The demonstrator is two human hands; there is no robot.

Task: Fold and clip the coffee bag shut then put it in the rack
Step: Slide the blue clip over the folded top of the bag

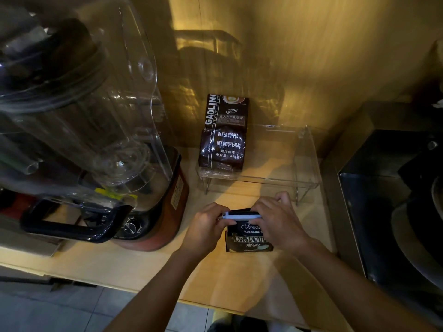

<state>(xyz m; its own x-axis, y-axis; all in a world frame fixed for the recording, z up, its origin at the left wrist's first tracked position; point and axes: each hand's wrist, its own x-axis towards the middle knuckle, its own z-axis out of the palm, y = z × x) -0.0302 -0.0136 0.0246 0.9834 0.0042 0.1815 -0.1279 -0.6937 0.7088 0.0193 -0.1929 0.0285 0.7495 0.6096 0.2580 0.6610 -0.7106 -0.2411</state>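
A dark coffee bag (248, 240) with white lettering stands on the wooden counter, its top folded over. A pale blue clip (242, 215) lies across the folded top. My left hand (208, 227) grips the clip's left end and the bag's left side. My right hand (279, 220) presses on the clip's right end and covers the bag's right side. Behind them stands a clear acrylic rack (309, 164) with one brown coffee bag (224, 137) upright in its left part.
A large blender (84, 130) with a clear cover and black handle fills the left side. A dark metal appliance (393, 192) stands at the right. A wooden wall rises behind the rack. The counter's front edge (143, 287) runs below my arms.
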